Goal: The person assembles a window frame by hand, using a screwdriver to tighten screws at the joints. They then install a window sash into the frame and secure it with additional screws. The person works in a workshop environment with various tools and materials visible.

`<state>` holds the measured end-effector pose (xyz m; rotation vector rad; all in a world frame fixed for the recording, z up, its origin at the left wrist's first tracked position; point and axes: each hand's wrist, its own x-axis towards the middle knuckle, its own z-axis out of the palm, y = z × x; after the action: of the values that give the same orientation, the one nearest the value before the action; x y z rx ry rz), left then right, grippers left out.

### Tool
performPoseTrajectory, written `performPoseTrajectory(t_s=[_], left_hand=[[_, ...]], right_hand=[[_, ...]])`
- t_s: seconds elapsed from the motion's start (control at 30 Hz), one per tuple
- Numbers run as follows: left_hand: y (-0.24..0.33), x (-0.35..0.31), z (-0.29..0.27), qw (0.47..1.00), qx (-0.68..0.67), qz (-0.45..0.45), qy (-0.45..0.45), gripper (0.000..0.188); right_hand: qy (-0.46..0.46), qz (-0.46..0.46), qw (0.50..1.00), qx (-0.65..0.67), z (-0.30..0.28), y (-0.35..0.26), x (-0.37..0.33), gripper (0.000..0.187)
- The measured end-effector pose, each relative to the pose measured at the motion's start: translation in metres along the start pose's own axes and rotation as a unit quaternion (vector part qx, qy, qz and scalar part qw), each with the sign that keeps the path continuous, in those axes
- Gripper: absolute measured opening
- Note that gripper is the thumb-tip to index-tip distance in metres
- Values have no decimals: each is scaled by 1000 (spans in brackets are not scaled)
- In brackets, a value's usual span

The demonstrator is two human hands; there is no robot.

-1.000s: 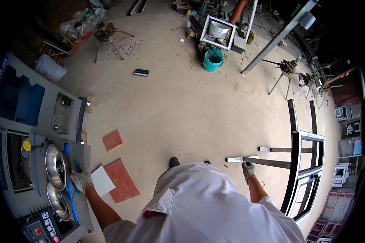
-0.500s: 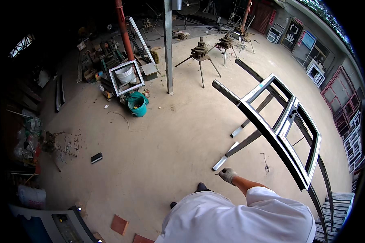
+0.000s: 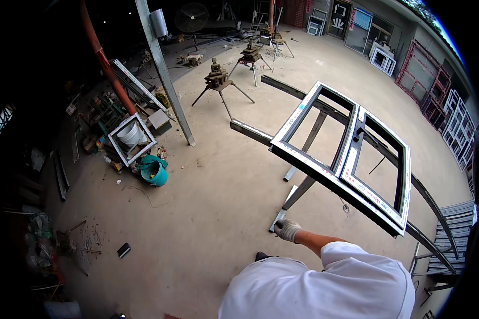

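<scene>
Well, broad floor (image 3: 207, 228) beside frame edge (image 3: 330, 182)

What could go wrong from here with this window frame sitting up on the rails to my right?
Two things, as far as I can judge. The window frame lies across the dark rails with no clamp that I can see, so a knock might shift it. The stand's pale foot bar lies on the floor ahead of your shoe, near your gloved right hand, so you could trip on it.
</scene>
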<state>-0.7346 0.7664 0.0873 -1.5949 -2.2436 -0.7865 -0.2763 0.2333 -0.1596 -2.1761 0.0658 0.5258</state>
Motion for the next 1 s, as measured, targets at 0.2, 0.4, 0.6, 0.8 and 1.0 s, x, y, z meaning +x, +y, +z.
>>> performPoseTrajectory(t_s=[0.2, 0.4, 0.6, 0.8, 1.0], left_hand=[[106, -99, 27, 984, -95, 123, -90, 33], [207, -215, 81, 893, -191, 249, -322, 32], [256, -280, 140, 800, -205, 240, -511, 32], [337, -304, 170, 732, -238, 245, -589, 32], [453, -362, 158, 615, -317, 298, -658, 22]], right_hand=[[102, -117, 979, -133, -74, -70, -10, 21], [313, -202, 916, -151, -157, -87, -14, 18], [503, -94, 827, -232, -213, -51, -12, 46], [561, 103, 779, -259, -245, -8, -24, 52], [501, 250, 784, -267, -273, 10, -33, 62]])
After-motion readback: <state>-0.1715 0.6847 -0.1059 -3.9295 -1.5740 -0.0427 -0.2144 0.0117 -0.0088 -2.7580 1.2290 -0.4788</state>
